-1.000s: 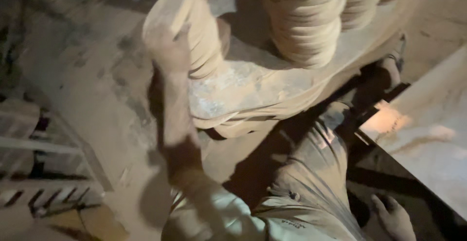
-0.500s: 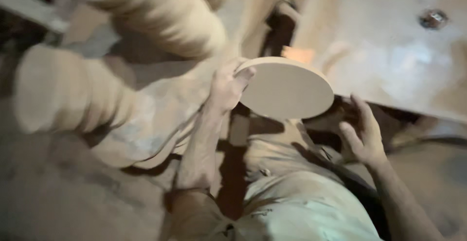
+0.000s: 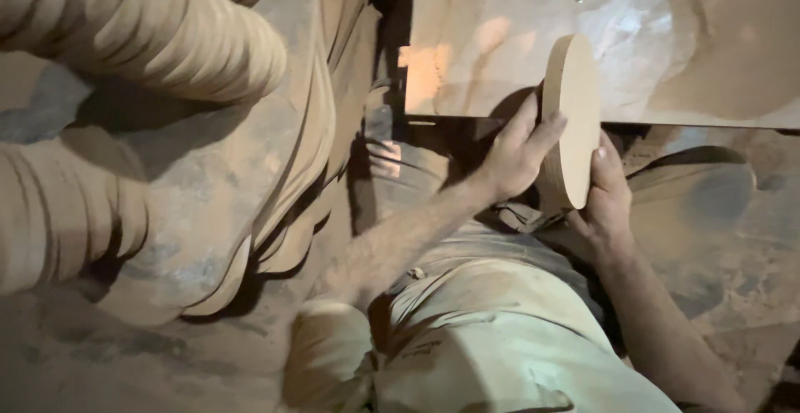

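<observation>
The left hand (image 3: 515,156) and the right hand (image 3: 607,200) both hold one round, flat, pale tan wooden disc (image 3: 572,120). The disc stands on edge, nearly upright, with its broad face turned toward the right hand side of the view. It sits between the two hands, just in front of the near edge of the flat, dusty, light-coloured table (image 3: 667,63), and overlaps that edge in the picture.

Left hand: the grip is clamped on the disc. The fingers lie against the left face and rim, with the fingertips pointing up toward the table. The bare forearm runs down and to the left toward the body.

Right hand: the grip is clamped on the lower rim of the disc. The thumb presses the right face near the bottom edge; the remaining fingers are hidden behind the disc.

Surroundings: two tall stacks of similar round tan wooden discs (image 3: 142,38) lie at the left of the view, one above the other, resting on a heap of wide, flat, dust-covered wooden boards (image 3: 250,205). These stacks are well apart from the hands. The person wears a light beige shirt (image 3: 492,338), visible at the bottom centre. The floor (image 3: 733,255) below the table is covered with fine brown dust.
</observation>
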